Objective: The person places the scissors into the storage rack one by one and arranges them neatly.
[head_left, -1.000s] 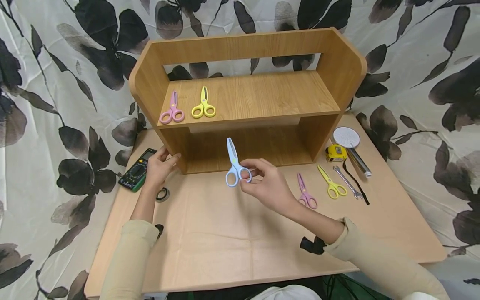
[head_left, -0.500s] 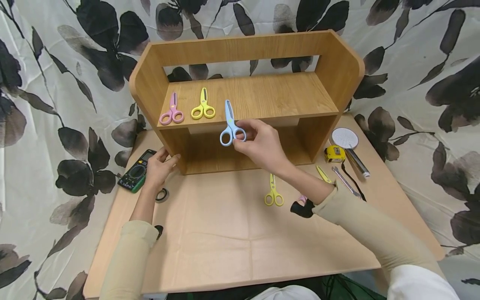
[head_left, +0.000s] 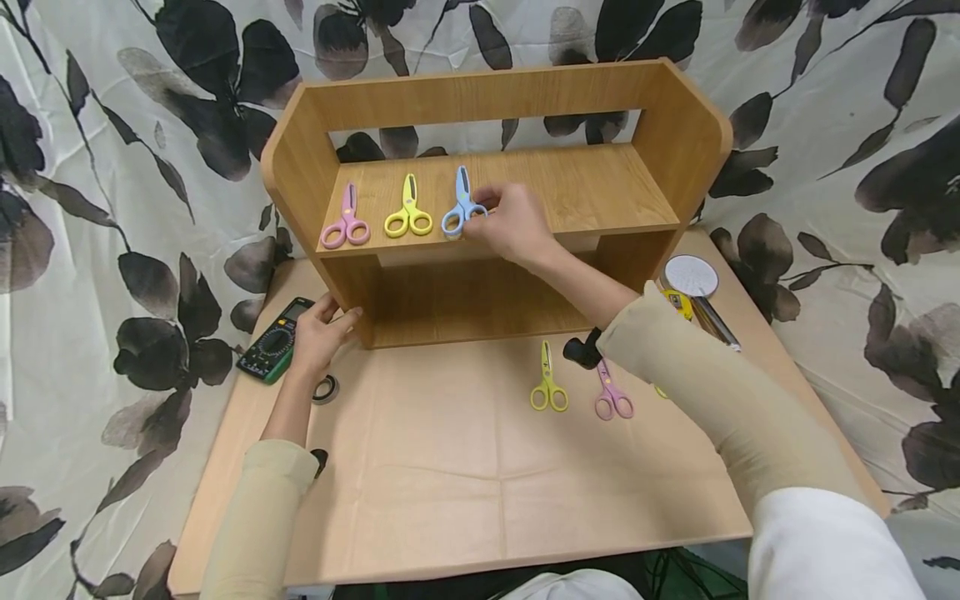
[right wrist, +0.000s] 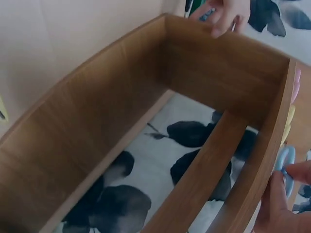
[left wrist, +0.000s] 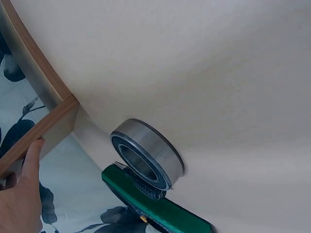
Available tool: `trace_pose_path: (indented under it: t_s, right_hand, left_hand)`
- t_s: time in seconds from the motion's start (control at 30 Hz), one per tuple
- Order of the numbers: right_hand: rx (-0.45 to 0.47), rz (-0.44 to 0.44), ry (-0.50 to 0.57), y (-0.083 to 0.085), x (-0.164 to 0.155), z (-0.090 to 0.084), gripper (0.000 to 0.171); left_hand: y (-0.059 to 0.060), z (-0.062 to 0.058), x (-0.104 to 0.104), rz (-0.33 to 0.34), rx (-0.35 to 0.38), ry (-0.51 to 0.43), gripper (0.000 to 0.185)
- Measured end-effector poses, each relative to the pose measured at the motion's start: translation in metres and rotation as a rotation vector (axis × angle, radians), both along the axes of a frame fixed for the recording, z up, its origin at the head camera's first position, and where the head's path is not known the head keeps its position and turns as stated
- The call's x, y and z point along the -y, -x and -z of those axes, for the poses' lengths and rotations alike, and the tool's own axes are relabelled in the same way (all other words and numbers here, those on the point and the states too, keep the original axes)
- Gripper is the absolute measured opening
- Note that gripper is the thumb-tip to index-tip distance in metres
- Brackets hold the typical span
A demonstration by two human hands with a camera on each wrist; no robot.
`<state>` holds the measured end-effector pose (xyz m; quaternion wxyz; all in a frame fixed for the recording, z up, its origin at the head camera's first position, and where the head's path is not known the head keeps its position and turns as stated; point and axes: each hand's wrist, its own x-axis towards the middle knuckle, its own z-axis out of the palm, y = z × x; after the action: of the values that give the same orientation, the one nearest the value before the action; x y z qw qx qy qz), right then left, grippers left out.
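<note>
Pinching small blue plastic scissors by the handles, the right hand sets them on the wooden shelf, at three o'clock of the yellow pair; the left hand, fingers relaxed, steadies the shelf's side.

Head cam: high at the near edge, looking forward and down, wide enough to take in the whole table and wooden shelf. Left wrist cam: very close and low at the shelf's near-left corner, tilted, facing the table surface, with the steel ring filling mid-frame. Right wrist cam: close under the shelf's front edge, looking left through its lower bay. The wrist views share the left hand on that left end, also visible in the head view.
</note>
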<state>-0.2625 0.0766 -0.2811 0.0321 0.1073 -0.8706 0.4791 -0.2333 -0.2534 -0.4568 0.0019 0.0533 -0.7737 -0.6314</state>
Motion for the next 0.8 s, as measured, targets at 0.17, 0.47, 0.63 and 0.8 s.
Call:
trace_pose_path:
  t_s: [0.17, 0.47, 0.63, 0.8]
  right_hand:
    - [0.056, -0.008, -0.096, 0.014, 0.002, -0.007, 0.031]
    - [0.071, -0.055, -0.270, 0.026, 0.005, -0.026, 0.024]
    - [0.092, -0.075, -0.345, 0.027, 0.006, -0.035, 0.015]
    - [0.131, -0.082, -0.386, 0.026, 0.007, -0.040, 0.015]
  left_hand:
    - [0.001, 0.001, 0.000, 0.001, 0.008, 0.003, 0.067]
    - [0.002, -0.001, 0.000, 0.006, 0.002, -0.011, 0.068]
    - [0.002, 0.001, 0.001, 0.007, -0.005, -0.007, 0.068]
    - [0.000, 0.002, 0.001, 0.006, -0.005, -0.005, 0.067]
